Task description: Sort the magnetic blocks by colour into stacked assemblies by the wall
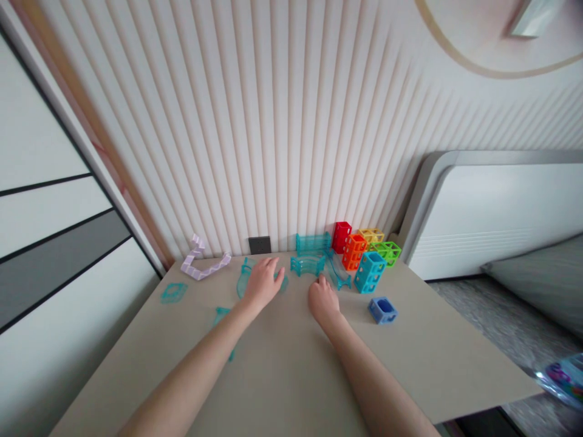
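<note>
My left hand (263, 283) is over a clear teal curved piece (243, 279), which shows on both sides of it. Its fingers are stretched out and the thumb stands apart, so it is open. My right hand (323, 298) is closed, fingers curled down, just in front of a teal curved track piece (308, 265). What those fingers hold, if anything, is hidden. Right of it slopes another clear teal piece (337, 273). A straight teal piece (313, 243) stands behind, near the wall. Partly under my left forearm lies one more teal piece (221, 314).
At the back right stand red (341, 237), orange (354, 252), yellow (371, 235), green (386, 252) and blue (370, 273) open-sided blocks. A single blue-violet block (382, 310) sits nearer. On the left are a lilac zigzag strip (204, 271) and a teal square piece (173, 292).
</note>
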The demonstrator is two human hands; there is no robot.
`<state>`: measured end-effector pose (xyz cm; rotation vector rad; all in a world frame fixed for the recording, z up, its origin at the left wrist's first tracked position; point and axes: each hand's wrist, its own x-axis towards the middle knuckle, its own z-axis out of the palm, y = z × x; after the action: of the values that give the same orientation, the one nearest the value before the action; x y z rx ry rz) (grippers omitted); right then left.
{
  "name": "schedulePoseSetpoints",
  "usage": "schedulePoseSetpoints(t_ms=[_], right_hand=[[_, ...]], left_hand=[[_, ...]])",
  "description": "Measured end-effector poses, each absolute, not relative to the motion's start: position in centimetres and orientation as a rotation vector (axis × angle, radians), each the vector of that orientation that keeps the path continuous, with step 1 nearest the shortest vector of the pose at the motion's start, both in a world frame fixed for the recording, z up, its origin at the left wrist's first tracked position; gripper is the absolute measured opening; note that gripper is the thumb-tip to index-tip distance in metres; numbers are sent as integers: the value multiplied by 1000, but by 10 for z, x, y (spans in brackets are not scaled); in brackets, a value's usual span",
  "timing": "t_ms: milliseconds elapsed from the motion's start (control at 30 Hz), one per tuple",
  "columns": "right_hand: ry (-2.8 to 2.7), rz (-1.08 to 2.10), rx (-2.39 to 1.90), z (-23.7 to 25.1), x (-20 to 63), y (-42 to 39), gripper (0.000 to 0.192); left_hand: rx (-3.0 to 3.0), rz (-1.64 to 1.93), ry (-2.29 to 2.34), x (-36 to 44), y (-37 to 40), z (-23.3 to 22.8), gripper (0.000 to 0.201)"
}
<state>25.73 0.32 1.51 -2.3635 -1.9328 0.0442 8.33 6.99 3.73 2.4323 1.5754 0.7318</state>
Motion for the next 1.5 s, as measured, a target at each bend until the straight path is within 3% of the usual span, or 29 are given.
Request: schedulePoseSetpoints(t_ms=[233,433,533,633,800,1033,1300,1500], right_hand=[[-1960,4,-2220,20,240,-1,29],[-2165,-9,-1852,26,211,-11,30],[-2271,49,-1603,18,196,-16,24],[-2285,82,-1425,7,184,-19,32],[-2346,65,-1304,-1,166,-15,47],[-2275,103,-1378,-3,133,17,39],[-2224,179,-1412,-10,132,18,23],[-2270,236,-1269,-11,146,8,41]], left_hand=[[2381,939,1616,-32,45,29,23],[2302,898,1645,-75,33,7,23],[2290,749,1623,-80,26,5,32],[2281,582,1625,-77,20,8,37],[2288,469,1679,-64,13,14,31],[2322,416,1721,-56,10,11,28],[2441,841,1616,-54,10,1,41],[2629,904,1372,-54,18,-3,48]])
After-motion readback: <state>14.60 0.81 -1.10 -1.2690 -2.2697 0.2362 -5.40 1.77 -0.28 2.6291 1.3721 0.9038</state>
